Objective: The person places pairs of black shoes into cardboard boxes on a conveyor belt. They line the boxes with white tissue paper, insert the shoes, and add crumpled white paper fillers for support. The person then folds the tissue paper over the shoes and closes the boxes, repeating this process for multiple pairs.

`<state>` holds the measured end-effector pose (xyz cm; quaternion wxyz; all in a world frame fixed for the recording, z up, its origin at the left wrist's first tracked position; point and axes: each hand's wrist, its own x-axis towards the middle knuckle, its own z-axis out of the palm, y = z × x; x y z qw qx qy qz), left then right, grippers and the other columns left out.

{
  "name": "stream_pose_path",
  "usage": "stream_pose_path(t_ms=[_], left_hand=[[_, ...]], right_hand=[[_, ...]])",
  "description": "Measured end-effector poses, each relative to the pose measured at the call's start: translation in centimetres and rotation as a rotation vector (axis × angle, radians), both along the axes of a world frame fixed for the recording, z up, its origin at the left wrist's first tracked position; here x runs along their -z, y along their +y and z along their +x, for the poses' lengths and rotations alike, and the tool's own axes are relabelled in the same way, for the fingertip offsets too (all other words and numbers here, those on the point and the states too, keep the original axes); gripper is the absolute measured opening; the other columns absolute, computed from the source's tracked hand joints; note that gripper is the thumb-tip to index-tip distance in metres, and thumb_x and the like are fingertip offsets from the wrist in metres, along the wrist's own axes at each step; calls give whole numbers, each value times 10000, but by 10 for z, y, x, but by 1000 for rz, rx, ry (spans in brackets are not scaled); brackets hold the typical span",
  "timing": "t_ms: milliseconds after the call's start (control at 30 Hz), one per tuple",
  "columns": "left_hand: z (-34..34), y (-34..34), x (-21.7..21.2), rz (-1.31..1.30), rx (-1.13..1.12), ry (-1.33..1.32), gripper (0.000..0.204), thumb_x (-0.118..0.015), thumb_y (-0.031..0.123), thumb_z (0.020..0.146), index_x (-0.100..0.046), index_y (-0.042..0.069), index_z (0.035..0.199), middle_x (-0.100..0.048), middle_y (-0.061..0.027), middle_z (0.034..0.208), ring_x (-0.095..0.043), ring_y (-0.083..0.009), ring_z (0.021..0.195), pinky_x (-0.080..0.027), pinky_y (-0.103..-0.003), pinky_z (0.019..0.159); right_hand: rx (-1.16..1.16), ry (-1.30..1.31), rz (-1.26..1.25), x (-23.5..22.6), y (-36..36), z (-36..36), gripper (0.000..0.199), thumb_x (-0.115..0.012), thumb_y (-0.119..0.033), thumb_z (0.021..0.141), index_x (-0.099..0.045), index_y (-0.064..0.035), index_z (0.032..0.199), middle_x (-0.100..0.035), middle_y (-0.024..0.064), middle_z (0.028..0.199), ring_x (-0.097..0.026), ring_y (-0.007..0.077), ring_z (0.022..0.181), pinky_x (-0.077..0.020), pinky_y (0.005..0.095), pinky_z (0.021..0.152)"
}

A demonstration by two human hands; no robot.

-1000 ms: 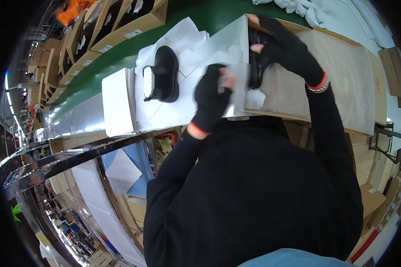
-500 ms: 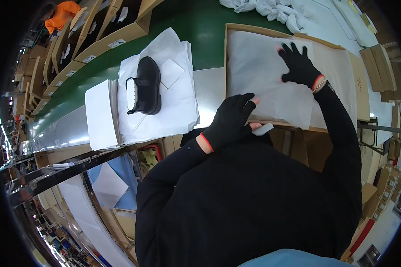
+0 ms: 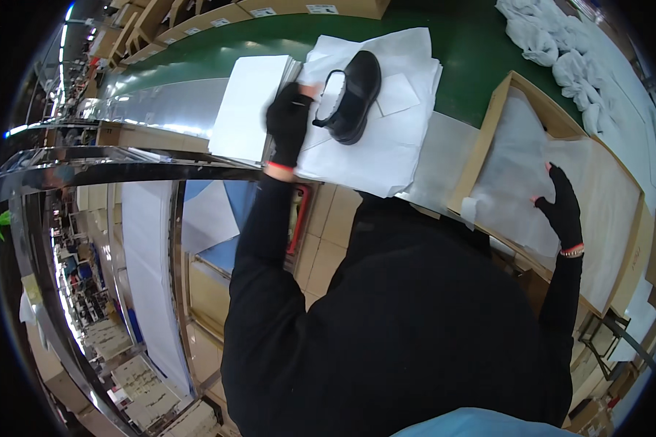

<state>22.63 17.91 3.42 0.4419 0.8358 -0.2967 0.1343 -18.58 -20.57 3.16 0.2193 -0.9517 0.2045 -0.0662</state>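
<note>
A black shoe (image 3: 361, 86) with pale stuffing in its opening lies on a pile of white paper sheets (image 3: 375, 160). My left hand (image 3: 288, 125), in a black fingerless glove, is between that shoe and a neat stack of white paper (image 3: 242, 109). Motion blurs its curled fingers, so I cannot tell whether they grip anything. At the right, my gloved right hand (image 3: 563, 210) rests with fingers apart over thin white tissue paper (image 3: 514, 164). The tissue lines an open cardboard box (image 3: 486, 131), draping over its near edge.
Cardboard boxes (image 3: 270, 10) line the far side of the green work surface (image 3: 211, 52). White crumpled bundles (image 3: 579, 80) lie beyond the open box. A metal rail (image 3: 124, 169) runs along the left, above a blue surface (image 3: 222, 251) holding a white sheet.
My left hand has left the open box and moved left to the paper stack and shoe. My right hand has shifted nearer over the tissue. The view has swung left.
</note>
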Motion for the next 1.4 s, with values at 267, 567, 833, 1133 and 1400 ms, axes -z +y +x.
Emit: stream_pose_path(t_ms=[267,567,833,1133,1400], left_hand=[[132,133,80,1012,-353,114,759,-671,675,687,-625,135,1219,-605,-116,1232,-596,-306,1115,-489,-419,910],[130,134,15,900,-405,-181,303,-520,336,880,-688,212,1101,-692,-141,981,-667,-358,883,-536,-451,755],[89,194,-115,-406,-226,-28,564,-478,465,968,-680,-61,975,-696,-129,856,-660,-177,762,-533,-271,669],[26,153,-109,-496,-40,646,447,-588,260,938,-503,-31,1266,-610,-128,1147,-594,-215,1029,-471,-323,887],[-63,-41,-118,-506,325,548,308,-615,190,923,-576,-33,1132,-648,-97,1024,-618,-153,867,-498,-271,755]], right_hand=[[-35,-29,192,-42,56,19,574,-775,-108,733,-571,-73,1268,-575,115,1278,-521,263,1212,-410,358,1011],[-115,221,503,-64,117,61,501,-778,-231,740,-641,-82,1198,-606,38,766,-568,158,724,-462,292,708],[-300,103,318,-30,123,73,279,-679,-171,808,-687,-42,1055,-698,123,842,-667,249,782,-498,354,737],[-329,-108,260,-34,110,203,621,-614,-98,897,-359,-132,1462,-619,111,1194,-606,157,987,-461,297,907],[-39,-492,378,-49,28,100,517,-630,-99,897,-464,-99,1387,-649,88,1132,-631,126,922,-497,285,837]])
